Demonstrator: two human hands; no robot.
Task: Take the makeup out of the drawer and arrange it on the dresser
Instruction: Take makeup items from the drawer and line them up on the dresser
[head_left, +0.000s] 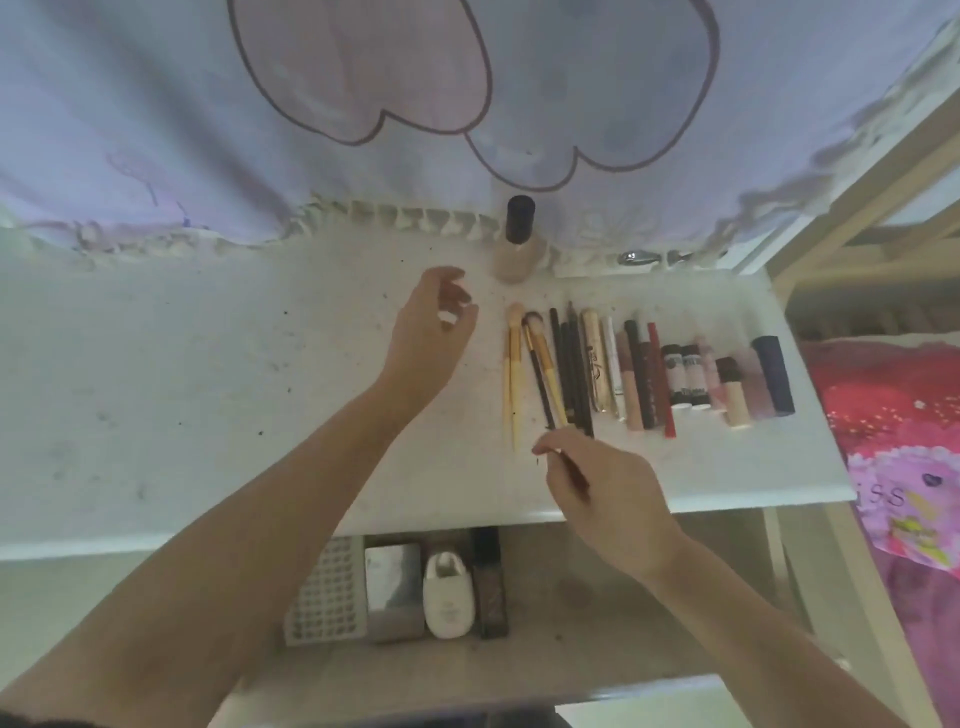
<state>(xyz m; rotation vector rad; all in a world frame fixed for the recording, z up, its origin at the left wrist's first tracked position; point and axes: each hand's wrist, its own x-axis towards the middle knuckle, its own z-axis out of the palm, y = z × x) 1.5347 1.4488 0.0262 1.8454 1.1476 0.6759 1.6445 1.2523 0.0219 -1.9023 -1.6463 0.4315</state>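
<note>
A row of makeup lies on the white dresser top (208, 395): brushes (524, 364), dark pencils (571, 374), tubes and lipsticks (675, 379). A foundation bottle (519, 244) with a black cap stands upright behind them. My left hand (431, 332) hovers left of the brushes with loosely curled fingers holding nothing. My right hand (602, 488) pinches the lower end of a thin dark brush (571, 470) at the row's near edge. The open drawer (597, 597) below holds a grey perforated tray (327, 592), a grey compact (392, 587), a white bottle (448, 595) and a dark tube (491, 582).
A lilac curtain (363, 104) with a frilled hem hangs behind the dresser. A wooden bed frame (831, 208) and a red and pink bedcover (904, 441) lie to the right. A metal knob (631, 256) sits at the dresser's back edge.
</note>
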